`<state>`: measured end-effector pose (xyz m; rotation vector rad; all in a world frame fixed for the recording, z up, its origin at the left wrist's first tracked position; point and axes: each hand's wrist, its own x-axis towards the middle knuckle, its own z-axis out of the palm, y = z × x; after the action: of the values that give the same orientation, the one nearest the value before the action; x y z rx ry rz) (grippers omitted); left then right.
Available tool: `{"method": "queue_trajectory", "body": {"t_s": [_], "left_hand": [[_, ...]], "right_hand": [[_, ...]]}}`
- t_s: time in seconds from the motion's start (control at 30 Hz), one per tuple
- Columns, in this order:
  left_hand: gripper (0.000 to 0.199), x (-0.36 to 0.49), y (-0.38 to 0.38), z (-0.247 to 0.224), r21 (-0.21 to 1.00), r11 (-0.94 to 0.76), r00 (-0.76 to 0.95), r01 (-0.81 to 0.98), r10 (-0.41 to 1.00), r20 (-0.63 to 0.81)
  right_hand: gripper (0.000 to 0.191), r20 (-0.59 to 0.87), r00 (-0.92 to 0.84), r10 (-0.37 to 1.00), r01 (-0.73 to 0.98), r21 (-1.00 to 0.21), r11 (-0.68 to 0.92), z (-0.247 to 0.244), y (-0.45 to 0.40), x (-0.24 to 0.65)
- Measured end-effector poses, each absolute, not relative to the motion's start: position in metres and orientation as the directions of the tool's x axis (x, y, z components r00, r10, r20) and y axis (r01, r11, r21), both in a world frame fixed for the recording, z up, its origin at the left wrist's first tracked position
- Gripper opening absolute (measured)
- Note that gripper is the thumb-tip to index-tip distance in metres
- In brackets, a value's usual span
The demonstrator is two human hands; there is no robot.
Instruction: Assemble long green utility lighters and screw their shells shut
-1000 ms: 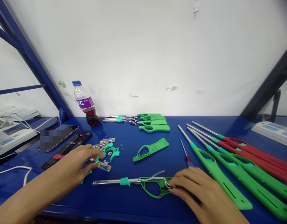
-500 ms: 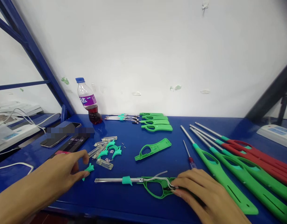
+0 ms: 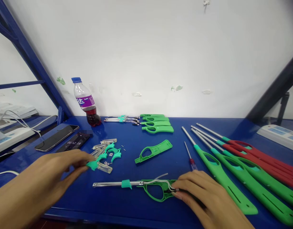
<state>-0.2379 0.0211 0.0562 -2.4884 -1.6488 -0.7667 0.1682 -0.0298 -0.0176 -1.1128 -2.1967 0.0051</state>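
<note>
My left hand (image 3: 67,168) pinches a small teal plastic trigger (image 3: 92,164) between thumb and fingers, beside the pile of parts. That pile holds more teal triggers (image 3: 116,154) and clear fuel tanks (image 3: 105,167). At the front of the table lies an opened gas lighter's green half shell (image 3: 150,194), with a metal tube (image 3: 108,184), a teal collar (image 3: 126,183) and white wires (image 3: 160,180) on it. My right hand (image 3: 201,194) is closed over the shell's handle end and a black part there. Its fingers hide most of that end.
A loose green half shell (image 3: 153,151) lies mid-table, with several more (image 3: 158,128) and metal tubes (image 3: 122,120) behind. Right are a screwdriver (image 3: 192,163), green lighters (image 3: 228,181) and red lighters (image 3: 263,159). Left stand a bottle (image 3: 85,101) and two phones (image 3: 57,138).
My left hand has moved away from the front edge with the teal trigger, nearer the pile. My right hand stays on the opened lighter. The whole view has shifted slightly.
</note>
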Motion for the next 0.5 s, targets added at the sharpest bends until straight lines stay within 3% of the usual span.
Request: {"method": "queue_trajectory", "body": {"t_s": [0.07,0.17,0.23,0.33,0.5], "left_hand": [[0.028,-0.209,0.009,0.058,0.100,-0.573,0.493,0.813,0.770,0.406],[0.043,-0.162,-0.003,0.049,0.108,-0.777,0.663,0.620,0.593,0.457],[0.051,-0.137,-0.004,0.039,0.127,-0.796,0.715,0.592,0.591,0.372],[0.046,-0.116,-0.002,0.027,0.178,-0.780,0.755,0.599,0.625,0.197],[0.033,-0.099,0.001,0.024,0.134,-0.782,0.751,0.608,0.622,0.223]], "right_hand": [[0.031,0.560,-0.409,0.720,0.713,-0.295,0.636,-0.018,-0.030,0.168],[0.031,0.558,-0.403,0.725,0.713,-0.305,0.631,-0.018,-0.031,0.167],[0.032,0.552,-0.404,0.729,0.713,-0.309,0.629,-0.019,-0.031,0.168],[0.029,0.536,-0.405,0.741,0.714,-0.320,0.622,-0.022,-0.031,0.169],[0.020,0.494,-0.394,0.775,0.698,-0.387,0.602,-0.025,-0.031,0.170]]}}
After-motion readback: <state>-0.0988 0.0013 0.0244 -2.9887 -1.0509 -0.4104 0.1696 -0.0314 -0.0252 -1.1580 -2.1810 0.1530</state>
